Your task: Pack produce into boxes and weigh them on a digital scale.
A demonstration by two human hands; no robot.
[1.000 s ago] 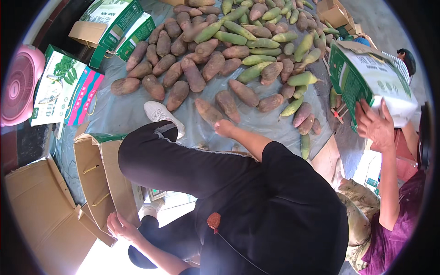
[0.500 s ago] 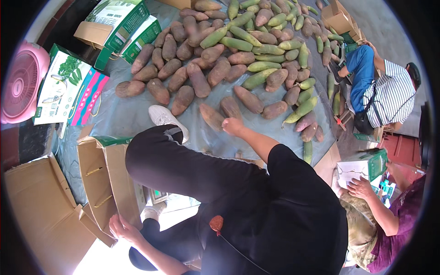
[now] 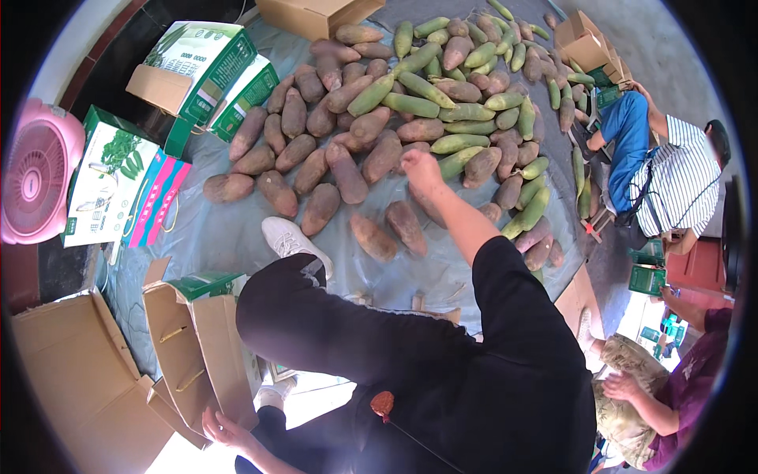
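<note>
A spread of dusty reddish-brown root vegetables [image 3: 344, 172] and long green radishes [image 3: 462, 111] covers the blue plastic sheet [image 3: 207, 229]. My right hand [image 3: 422, 172] is over the pile's near side with curled fingers; a reddish-brown root lies partly hidden beneath its wrist. Whether the fingers hold anything is hidden. Two roots, one of them a brown root [image 3: 373, 237], lie apart nearer my shoe. At lower left, my left hand [image 3: 227, 431] grips the near edge of an opened cardboard box [image 3: 222, 347], which lies on its side by my knee.
A pink fan [image 3: 35, 175] and printed cartons [image 3: 110, 178] stand at left. Another brown box [image 3: 316, 14] is at the back. To the right sit a person in a striped shirt [image 3: 677, 170] and another in a purple top [image 3: 695, 395]. My bent leg crosses the middle.
My right hand has moved up and to the right, from the loose near roots to the pile. My left hand stays at the box edge. The view has shifted slightly.
</note>
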